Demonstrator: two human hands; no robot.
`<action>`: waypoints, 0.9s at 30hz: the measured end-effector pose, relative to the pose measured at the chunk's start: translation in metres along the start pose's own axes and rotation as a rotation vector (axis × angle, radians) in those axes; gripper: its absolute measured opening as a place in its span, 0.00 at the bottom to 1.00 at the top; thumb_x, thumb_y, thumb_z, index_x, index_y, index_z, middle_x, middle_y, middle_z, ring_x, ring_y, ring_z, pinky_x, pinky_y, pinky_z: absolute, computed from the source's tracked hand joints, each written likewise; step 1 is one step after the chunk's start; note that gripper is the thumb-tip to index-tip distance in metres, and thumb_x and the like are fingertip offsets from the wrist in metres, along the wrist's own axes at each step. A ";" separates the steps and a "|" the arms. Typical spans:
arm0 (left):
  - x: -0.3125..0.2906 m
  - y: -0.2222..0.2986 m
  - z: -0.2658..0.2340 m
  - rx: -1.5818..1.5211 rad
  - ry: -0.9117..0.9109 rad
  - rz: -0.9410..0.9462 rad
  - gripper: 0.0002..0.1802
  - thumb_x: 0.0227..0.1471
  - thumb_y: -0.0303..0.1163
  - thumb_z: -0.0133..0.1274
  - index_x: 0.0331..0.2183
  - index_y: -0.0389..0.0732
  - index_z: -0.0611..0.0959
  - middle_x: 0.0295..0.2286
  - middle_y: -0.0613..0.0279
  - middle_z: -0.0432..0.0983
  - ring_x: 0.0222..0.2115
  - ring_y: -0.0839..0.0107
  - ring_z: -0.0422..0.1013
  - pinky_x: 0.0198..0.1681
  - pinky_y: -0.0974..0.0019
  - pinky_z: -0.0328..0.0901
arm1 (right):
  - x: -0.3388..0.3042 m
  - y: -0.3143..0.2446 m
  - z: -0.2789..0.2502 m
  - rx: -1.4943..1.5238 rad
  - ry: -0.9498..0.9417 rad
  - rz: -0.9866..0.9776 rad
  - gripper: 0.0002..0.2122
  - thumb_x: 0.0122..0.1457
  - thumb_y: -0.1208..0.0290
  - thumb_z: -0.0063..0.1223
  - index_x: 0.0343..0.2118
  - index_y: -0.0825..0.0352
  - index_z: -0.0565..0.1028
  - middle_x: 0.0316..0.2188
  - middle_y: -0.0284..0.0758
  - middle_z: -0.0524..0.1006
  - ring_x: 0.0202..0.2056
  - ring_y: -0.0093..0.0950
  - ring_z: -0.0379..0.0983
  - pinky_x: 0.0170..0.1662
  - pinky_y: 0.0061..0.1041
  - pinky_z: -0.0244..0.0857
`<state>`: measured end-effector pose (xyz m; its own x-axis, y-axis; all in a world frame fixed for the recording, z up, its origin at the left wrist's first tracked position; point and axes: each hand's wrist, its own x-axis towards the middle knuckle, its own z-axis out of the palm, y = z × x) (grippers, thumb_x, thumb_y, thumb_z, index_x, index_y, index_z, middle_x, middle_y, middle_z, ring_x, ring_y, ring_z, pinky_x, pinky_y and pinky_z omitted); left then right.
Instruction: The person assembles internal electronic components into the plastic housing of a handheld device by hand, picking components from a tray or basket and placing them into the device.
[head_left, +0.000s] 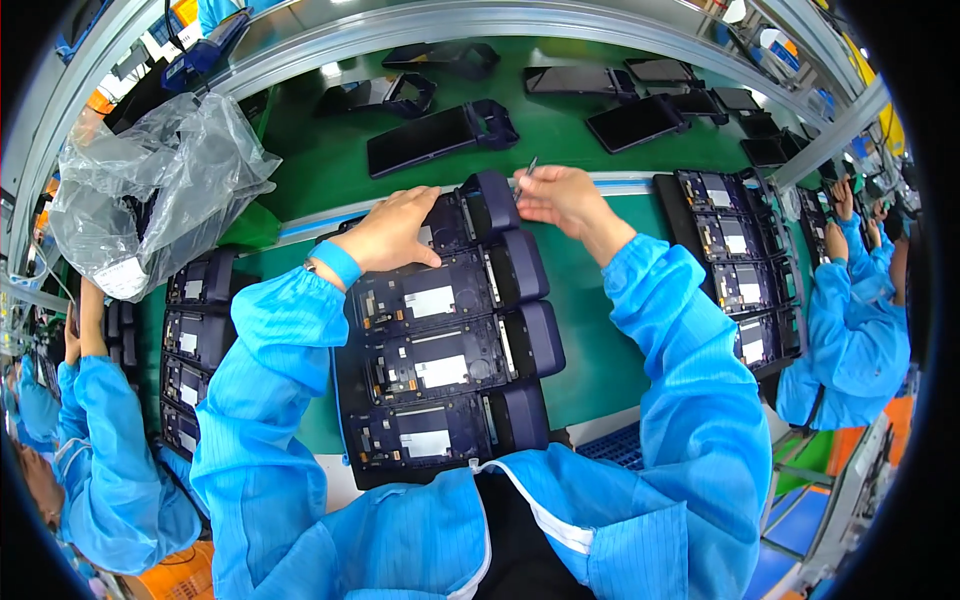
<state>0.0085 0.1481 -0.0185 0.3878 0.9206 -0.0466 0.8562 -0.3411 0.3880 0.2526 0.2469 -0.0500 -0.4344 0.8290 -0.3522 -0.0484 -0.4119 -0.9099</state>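
Note:
In front of me, a column of several opened dark handheld device housings [432, 372] lies on a black tray, their inner boards and white label patches facing up. At the far end my left hand [392, 232] rests over the farthest housing [452, 222], thumb spread away from the fingers. Just right of that housing's rounded dark end piece [492, 203], my right hand [563, 203] pinches a thin pointed metal tool [531, 168], its tip angled up. Whether the tool touches the housing I cannot tell.
Finished-looking dark handheld devices [425, 140] lie on the green belt [330, 180] beyond a metal rail. More housings in trays stand left [186, 343] and right [735, 240]. A clear plastic bag [165, 190] hangs at left. Co-workers in blue sleeves [125, 460] sit either side.

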 end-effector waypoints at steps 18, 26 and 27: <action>-0.008 -0.005 0.013 -0.242 0.178 -0.052 0.48 0.31 0.36 0.65 0.53 0.33 0.60 0.50 0.49 0.60 0.52 0.55 0.56 0.56 0.62 0.52 | 0.014 0.003 0.026 -0.034 -0.261 0.257 0.06 0.51 0.74 0.54 0.32 0.67 0.74 0.27 0.32 0.76 0.28 0.22 0.73 0.35 0.25 0.67; -0.011 0.004 0.012 -0.319 0.277 -0.053 0.52 0.30 0.30 0.66 0.56 0.41 0.56 0.48 0.53 0.62 0.51 0.57 0.58 0.54 0.61 0.54 | 0.011 -0.017 0.044 -0.289 -0.240 0.231 0.10 0.46 0.69 0.62 0.28 0.66 0.74 0.24 0.30 0.74 0.25 0.21 0.70 0.25 0.22 0.64; -0.012 0.004 0.011 -0.326 0.286 -0.048 0.52 0.29 0.29 0.66 0.56 0.41 0.56 0.48 0.53 0.62 0.51 0.57 0.58 0.54 0.61 0.55 | 0.013 -0.016 0.044 -0.292 -0.260 0.210 0.10 0.45 0.70 0.63 0.28 0.67 0.74 0.23 0.30 0.73 0.24 0.21 0.69 0.23 0.22 0.63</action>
<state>0.0115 0.1338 -0.0269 0.2004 0.9653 0.1677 0.7006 -0.2608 0.6642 0.2084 0.2475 -0.0303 -0.6212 0.6006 -0.5034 0.3049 -0.4065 -0.8612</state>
